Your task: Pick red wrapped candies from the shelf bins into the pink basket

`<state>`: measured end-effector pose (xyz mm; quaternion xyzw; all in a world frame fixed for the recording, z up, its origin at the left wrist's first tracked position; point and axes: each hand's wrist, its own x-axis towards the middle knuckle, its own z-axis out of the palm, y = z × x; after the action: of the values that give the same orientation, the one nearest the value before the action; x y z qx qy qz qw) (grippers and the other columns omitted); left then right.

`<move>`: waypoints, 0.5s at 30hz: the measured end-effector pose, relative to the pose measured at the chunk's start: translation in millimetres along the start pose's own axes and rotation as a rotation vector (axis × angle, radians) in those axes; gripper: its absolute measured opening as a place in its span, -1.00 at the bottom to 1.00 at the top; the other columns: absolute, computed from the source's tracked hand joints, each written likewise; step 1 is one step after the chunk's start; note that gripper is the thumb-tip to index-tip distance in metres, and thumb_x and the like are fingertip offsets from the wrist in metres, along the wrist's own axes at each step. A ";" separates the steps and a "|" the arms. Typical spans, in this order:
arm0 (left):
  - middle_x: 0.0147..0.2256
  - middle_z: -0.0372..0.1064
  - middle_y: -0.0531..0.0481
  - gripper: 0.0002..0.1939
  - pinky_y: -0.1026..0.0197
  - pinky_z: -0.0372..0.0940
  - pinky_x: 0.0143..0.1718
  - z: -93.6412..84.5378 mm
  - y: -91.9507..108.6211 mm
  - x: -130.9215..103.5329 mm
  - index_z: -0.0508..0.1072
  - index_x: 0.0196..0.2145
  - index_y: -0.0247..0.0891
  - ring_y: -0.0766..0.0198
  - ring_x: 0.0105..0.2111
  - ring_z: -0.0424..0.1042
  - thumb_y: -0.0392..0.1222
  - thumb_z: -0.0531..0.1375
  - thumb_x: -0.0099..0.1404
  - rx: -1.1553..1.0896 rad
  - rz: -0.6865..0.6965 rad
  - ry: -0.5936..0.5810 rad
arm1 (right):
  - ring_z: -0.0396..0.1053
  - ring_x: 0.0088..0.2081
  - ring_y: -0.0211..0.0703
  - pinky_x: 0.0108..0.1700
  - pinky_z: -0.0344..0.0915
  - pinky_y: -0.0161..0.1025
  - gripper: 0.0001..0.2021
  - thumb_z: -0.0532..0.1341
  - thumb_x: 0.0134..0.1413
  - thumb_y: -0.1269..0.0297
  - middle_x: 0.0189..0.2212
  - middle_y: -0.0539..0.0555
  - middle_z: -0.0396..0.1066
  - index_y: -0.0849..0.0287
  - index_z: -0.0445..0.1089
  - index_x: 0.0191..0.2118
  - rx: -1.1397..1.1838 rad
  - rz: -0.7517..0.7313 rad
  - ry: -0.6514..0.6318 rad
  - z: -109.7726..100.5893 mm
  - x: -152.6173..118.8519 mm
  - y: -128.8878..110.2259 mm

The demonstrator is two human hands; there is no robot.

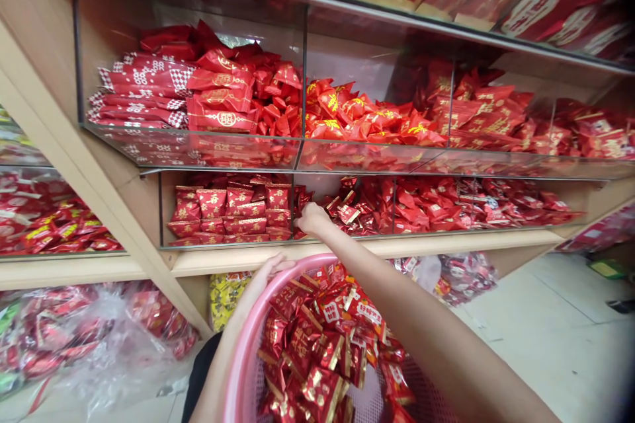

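A round pink plastic basket (241, 344) with mesh walls is in front of me, holding many red and gold candy packets (302, 337). My left hand (265, 277) grips its far left rim, fingers partly hidden behind the edge. My right hand (313, 219) reaches across the basket into a lower shelf compartment. Its fingers are curled beside dark red candy packets (303, 197); whatever they hold is hidden. Just left of that hand, small red packets (238, 208) are stacked in neat rows. To its right lie loose red and gold packets (350, 211).
Clear dividers split the upper shelf of red sweets (223, 89). A wooden ledge (208, 263) runs below the lower compartments. Plastic bags of sweets (99, 337) lie at lower left. A yellow bag (225, 294) sits under the ledge, and the tiled floor (536, 317) shows at right.
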<state>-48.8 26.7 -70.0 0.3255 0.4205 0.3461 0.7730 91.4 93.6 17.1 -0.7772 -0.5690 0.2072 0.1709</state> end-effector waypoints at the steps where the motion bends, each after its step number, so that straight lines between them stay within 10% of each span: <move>1: -0.38 0.48 -0.09 -0.61 0.12 0.29 -0.23 0.1 0.0 0.3 0.43 -0.24 -0.41 0.25 -0.40 0.45 0.02 0.06 0.25 0.003 0.002 0.003 | 0.36 -0.25 -0.18 -0.22 0.32 -0.13 -0.80 0.15 0.10 0.24 -0.23 0.07 0.36 0.25 0.33 -0.20 0.047 -0.017 0.024 -0.1 0.2 1.3; 15: -0.39 0.52 -0.12 -0.67 0.26 0.32 -0.30 -0.8 -0.7 1.2 0.50 -0.32 -0.38 0.20 -0.42 0.47 -0.03 0.16 0.15 -0.034 0.006 0.036 | 0.17 -0.67 -0.38 -0.62 0.11 -0.42 -0.79 0.20 -0.07 0.15 -0.70 -0.15 0.22 0.18 0.24 -0.39 0.835 -0.232 0.162 -44.0 -74.0 73.3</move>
<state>-48.9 27.4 -71.4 0.3074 0.4274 0.3612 0.7696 154.1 0.0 27.5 -0.5861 -0.5049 0.3372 0.5365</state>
